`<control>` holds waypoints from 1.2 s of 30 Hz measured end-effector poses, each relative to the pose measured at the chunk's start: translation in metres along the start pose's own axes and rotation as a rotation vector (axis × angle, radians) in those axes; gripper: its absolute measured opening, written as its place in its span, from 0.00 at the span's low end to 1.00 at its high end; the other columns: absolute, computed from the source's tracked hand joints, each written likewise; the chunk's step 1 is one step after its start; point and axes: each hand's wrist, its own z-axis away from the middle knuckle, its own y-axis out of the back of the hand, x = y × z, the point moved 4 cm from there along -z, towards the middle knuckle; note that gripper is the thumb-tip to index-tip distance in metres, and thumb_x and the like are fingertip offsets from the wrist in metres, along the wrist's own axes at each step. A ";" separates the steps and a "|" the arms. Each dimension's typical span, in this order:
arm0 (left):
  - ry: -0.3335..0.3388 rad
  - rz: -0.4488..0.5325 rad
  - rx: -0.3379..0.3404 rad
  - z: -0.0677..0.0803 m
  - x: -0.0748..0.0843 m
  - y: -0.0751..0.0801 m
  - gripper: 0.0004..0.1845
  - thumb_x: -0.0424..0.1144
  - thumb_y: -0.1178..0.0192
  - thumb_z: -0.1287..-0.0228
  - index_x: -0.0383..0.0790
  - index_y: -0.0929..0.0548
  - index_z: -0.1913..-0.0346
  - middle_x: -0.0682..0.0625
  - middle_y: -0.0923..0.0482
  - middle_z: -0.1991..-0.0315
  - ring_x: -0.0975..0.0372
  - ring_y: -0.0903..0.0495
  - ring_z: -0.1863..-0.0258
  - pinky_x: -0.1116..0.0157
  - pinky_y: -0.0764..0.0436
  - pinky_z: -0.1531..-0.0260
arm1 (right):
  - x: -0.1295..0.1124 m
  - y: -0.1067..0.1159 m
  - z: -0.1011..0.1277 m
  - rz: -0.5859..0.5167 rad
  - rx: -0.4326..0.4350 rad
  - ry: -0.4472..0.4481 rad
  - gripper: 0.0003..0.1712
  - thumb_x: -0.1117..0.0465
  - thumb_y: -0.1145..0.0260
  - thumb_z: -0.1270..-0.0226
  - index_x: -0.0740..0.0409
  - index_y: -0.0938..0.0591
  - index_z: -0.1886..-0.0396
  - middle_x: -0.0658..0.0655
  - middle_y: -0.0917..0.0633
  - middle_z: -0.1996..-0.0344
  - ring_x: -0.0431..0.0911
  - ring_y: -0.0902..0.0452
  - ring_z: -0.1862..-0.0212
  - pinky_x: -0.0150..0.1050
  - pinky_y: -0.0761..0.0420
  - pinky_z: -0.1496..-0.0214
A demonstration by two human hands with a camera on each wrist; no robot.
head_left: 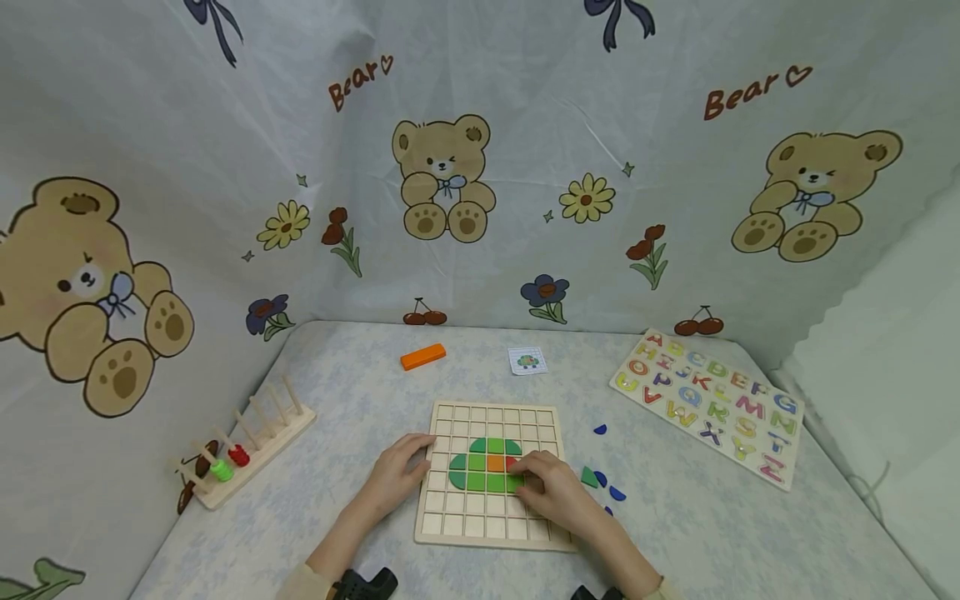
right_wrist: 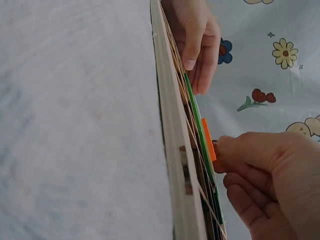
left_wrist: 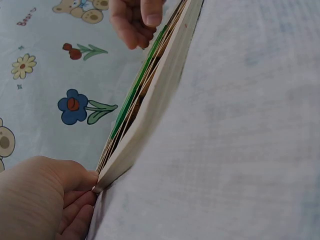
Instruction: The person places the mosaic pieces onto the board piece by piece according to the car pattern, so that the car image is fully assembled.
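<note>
A square wooden grid board point(head_left: 457, 525) lies on the table with green, orange and red tiles set in its middle cells. At its left edge rests my left hand point(head_left: 396, 471), the thumb and fingertips against the rim. My right hand point(head_left: 555, 493) is over the board's right half with bent fingers. Its fingertips are right at the red tile point(head_left: 511, 462), beside the orange tile point(head_left: 496, 463). In the right wrist view the thumb and forefinger point(right_wrist: 250, 150) come close together; I cannot tell whether they pinch a tile.
Several loose blue tiles point(head_left: 617, 493) and a green triangular tile point(head_left: 589, 477) lie right of the board. A pattern card point(head_left: 528, 361) and an orange block point(head_left: 423, 357) lie behind it. An alphabet board point(head_left: 705, 408) sits at right, a peg rack point(head_left: 255, 458) at left.
</note>
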 end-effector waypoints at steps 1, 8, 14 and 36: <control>-0.003 0.000 -0.002 0.000 0.000 0.000 0.22 0.31 0.39 0.37 0.39 0.24 0.40 0.50 0.27 0.43 0.56 0.30 0.40 0.55 0.30 0.42 | 0.000 0.001 0.000 -0.028 0.008 0.001 0.15 0.69 0.30 0.44 0.53 0.17 0.56 0.48 0.18 0.60 0.41 0.23 0.56 0.35 0.21 0.55; -0.013 0.010 -0.007 0.000 0.000 0.000 0.22 0.31 0.40 0.37 0.38 0.25 0.39 0.49 0.27 0.42 0.56 0.30 0.40 0.54 0.30 0.43 | -0.001 0.013 -0.001 -0.156 0.064 -0.051 0.11 0.68 0.31 0.41 0.59 0.17 0.58 0.53 0.17 0.61 0.48 0.21 0.59 0.43 0.19 0.57; -0.011 0.012 -0.007 0.001 0.000 -0.001 0.22 0.31 0.40 0.37 0.38 0.25 0.39 0.48 0.27 0.42 0.55 0.30 0.40 0.53 0.30 0.43 | 0.005 0.030 0.007 -0.103 0.087 -0.130 0.12 0.65 0.30 0.41 0.59 0.17 0.57 0.52 0.17 0.60 0.49 0.22 0.59 0.45 0.20 0.56; -0.029 0.012 -0.005 0.000 -0.001 0.000 0.22 0.32 0.40 0.36 0.38 0.25 0.39 0.47 0.27 0.42 0.55 0.30 0.40 0.53 0.30 0.43 | 0.052 0.058 0.056 0.023 0.173 -0.378 0.16 0.69 0.27 0.48 0.56 0.16 0.58 0.47 0.18 0.63 0.42 0.22 0.60 0.37 0.20 0.57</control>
